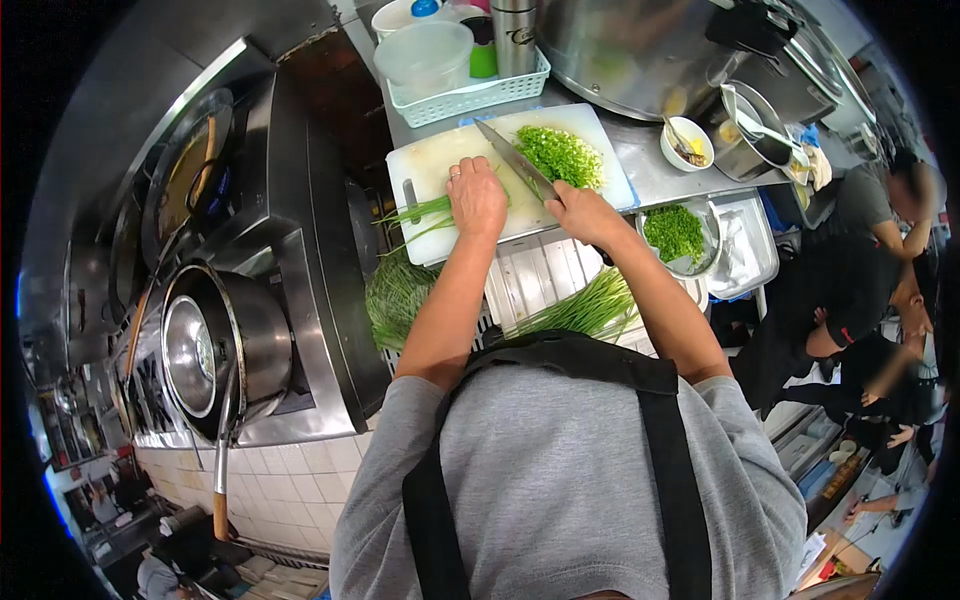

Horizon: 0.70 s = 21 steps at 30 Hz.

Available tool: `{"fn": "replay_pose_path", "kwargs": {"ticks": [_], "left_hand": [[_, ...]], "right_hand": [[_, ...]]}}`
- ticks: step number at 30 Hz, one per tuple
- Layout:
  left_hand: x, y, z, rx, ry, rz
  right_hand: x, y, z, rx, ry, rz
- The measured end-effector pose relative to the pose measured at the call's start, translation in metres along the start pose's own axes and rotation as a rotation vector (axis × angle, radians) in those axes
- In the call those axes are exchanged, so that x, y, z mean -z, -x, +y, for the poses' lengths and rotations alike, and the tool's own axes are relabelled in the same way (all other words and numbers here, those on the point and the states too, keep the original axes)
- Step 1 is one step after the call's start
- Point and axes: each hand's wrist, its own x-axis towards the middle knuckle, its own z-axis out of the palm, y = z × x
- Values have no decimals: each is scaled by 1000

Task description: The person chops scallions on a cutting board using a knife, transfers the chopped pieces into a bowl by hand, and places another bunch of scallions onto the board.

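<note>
My left hand (478,200) is closed over a small bunch of long green onions (425,212), pressing them on the white cutting board (425,165). The stalks stick out past the board's left side. In my right hand (583,212) is a kitchen knife (515,158), its blade slanting away to the upper left between my left hand and a heap of chopped green onions (560,155). Beyond the near edge of the board lie more whole green stalks (585,308) on a metal tray. A bowl of finely cut greens (675,235) stands right of the board.
A pale green basket (470,100) with containers and a steel flask (516,38) is behind the board. To the right are a large steel pot (625,50) and a small white bowl (687,144). A stove with a saucepan (245,330) stands left. Other people (845,270) are at right.
</note>
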Motion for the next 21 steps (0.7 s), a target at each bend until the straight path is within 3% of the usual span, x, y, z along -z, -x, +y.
{"fn": "replay_pose_path", "kwargs": {"ticks": [7, 13, 21], "left_hand": [[8, -17, -13, -120, 278, -1], [43, -9, -48, -46, 601, -225], [50, 13, -37, -412, 368, -251]], "right_hand": [[-5, 7, 6, 72, 179, 94], [-11, 9, 5, 117, 165, 143], [-21, 11, -8, 128, 187, 128]]}}
